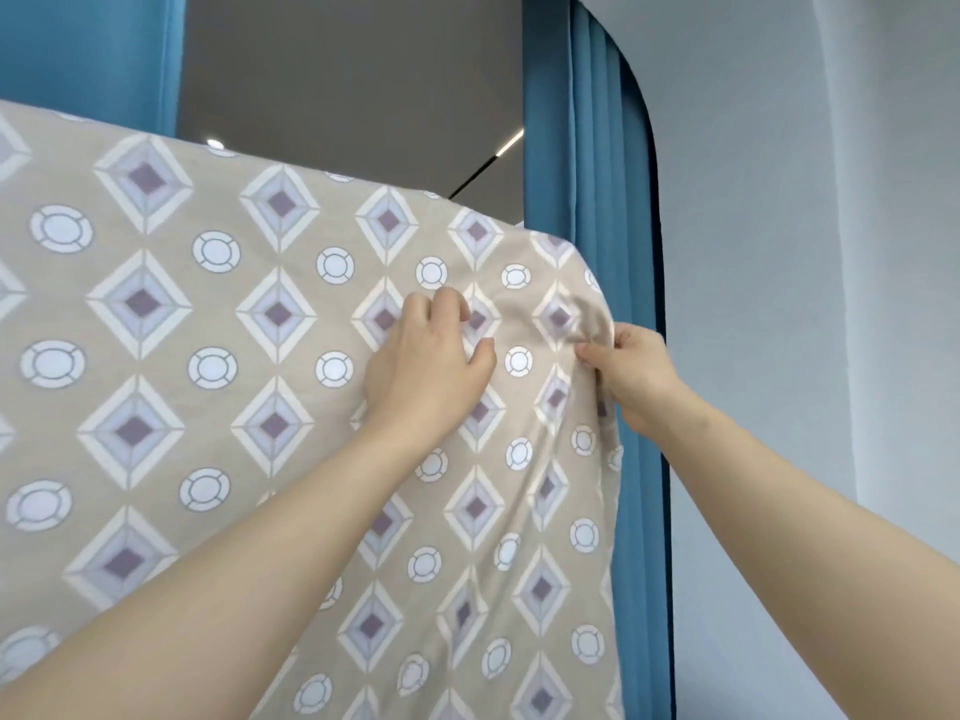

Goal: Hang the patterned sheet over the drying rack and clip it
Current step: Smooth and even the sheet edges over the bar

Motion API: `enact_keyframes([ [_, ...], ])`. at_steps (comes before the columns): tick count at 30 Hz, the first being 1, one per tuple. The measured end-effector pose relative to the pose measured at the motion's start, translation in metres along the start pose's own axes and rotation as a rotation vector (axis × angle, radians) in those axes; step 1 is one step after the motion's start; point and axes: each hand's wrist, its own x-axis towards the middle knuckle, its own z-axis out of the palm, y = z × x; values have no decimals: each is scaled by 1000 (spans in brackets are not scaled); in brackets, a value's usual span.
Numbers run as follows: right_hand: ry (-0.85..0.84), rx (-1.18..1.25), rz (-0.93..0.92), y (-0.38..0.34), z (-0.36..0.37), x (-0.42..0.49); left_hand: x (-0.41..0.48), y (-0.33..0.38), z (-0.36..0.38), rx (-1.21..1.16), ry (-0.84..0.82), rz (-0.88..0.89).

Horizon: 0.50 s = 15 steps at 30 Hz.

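The patterned sheet, beige with purple diamonds and white circles, hangs draped over a high bar that is hidden under its top fold. My left hand lies against the front of the sheet near its upper right, fingers loosely bent, nothing pinched that I can see. My right hand grips a bunched fold at the sheet's right edge, just below the top corner. The drying rack itself and any clips are hidden.
Blue curtains hang behind the sheet on the left and on the right. A dark window pane shows between them. A pale wall fills the right side.
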Motion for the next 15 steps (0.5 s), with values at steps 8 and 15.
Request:
enact_keyframes([
  [8,-530,-81,382,43,-9,-38,-39,-6,23,0,-128,26],
  [15,-105,-445,238,76,-26,-43,-78,-11,40,-96,-193,41],
])
